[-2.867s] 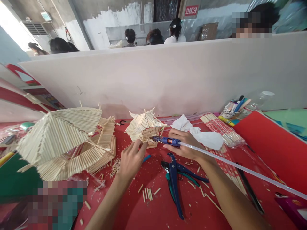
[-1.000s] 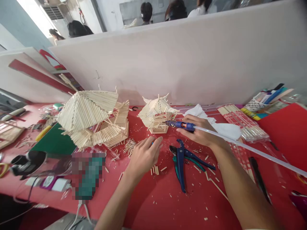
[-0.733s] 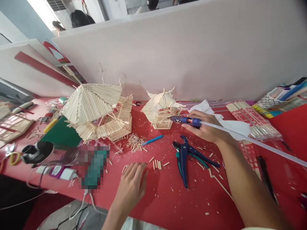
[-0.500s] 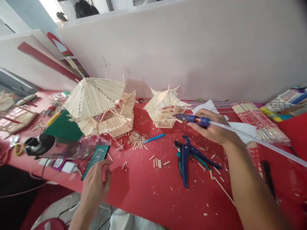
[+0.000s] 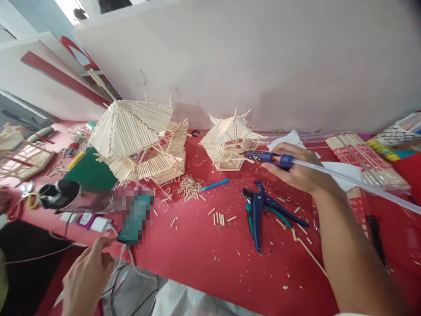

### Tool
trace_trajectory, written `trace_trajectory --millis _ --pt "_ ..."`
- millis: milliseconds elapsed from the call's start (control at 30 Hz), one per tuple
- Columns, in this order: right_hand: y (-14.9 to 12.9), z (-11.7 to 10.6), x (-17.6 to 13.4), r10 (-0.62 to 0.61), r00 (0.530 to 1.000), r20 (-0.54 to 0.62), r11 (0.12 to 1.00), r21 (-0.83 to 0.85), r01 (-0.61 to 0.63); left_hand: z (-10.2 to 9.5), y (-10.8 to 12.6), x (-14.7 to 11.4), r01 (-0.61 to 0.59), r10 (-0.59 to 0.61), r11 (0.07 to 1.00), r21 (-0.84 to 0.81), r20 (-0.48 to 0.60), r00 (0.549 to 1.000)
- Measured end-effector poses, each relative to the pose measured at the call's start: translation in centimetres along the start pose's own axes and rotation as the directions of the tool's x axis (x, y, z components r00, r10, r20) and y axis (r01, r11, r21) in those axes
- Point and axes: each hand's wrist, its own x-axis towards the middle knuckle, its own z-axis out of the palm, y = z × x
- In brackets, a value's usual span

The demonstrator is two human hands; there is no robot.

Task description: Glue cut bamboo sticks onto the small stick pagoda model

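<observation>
My right hand [image 5: 304, 171] is closed around a blue hot glue gun [image 5: 274, 159], with a long clear glue stick [image 5: 348, 181] trailing from its back. Its nozzle points left, at the lower roof of a small stick-built pavilion [image 5: 226, 145]; I cannot tell whether it touches. At the lower left, my left hand [image 5: 87, 274] has its index finger stretched out beside the near corner of a phone [image 5: 136, 219], thumb apart, gripping nothing. The phone's screen is blurred. A larger stick pavilion [image 5: 131, 131] stands farther left.
Blue-handled cutters [image 5: 258, 215] lie in front of the small pavilion, among stick offcuts [image 5: 219, 218]. A blue pen [image 5: 214, 185] rests beside a heap of scraps [image 5: 189, 186]. Bagged sticks [image 5: 366, 160] lie right, tissue [image 5: 342, 173] behind my right hand. A bottle [image 5: 75, 196] lies left.
My left hand has moved left and down, from over the phone's lower part to beside its near corner. The glue gun stays at the small pavilion. The view has shifted slightly.
</observation>
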Motion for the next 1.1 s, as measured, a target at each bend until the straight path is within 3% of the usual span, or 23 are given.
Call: trace_trajectory --millis 267,567,767,1100 --pt "0.0 -0.1 -0.1 -0.008 1.000 -0.004 1.000 0.002 0.008 0.1 0.4 0.1 -0.052 0.053 0.998 -0.032 0.044 0.998" --pt "0.2 0.0 -0.1 -0.023 1.000 0.010 1.000 0.016 0.023 -1.1 1.4 0.0 -0.070 0.069 0.997 -0.016 -0.053 0.996" --pt "0.5 -0.3 -0.1 -0.004 1.000 0.005 1.000 0.005 0.004 -1.6 2.3 0.2 -0.062 0.062 0.998 0.019 -0.004 0.998" --pt "0.2 -0.3 -0.1 0.026 1.000 0.008 1.000 -0.017 -0.026 -1.0 1.8 0.4 -0.042 0.040 0.999 0.030 0.066 0.997"
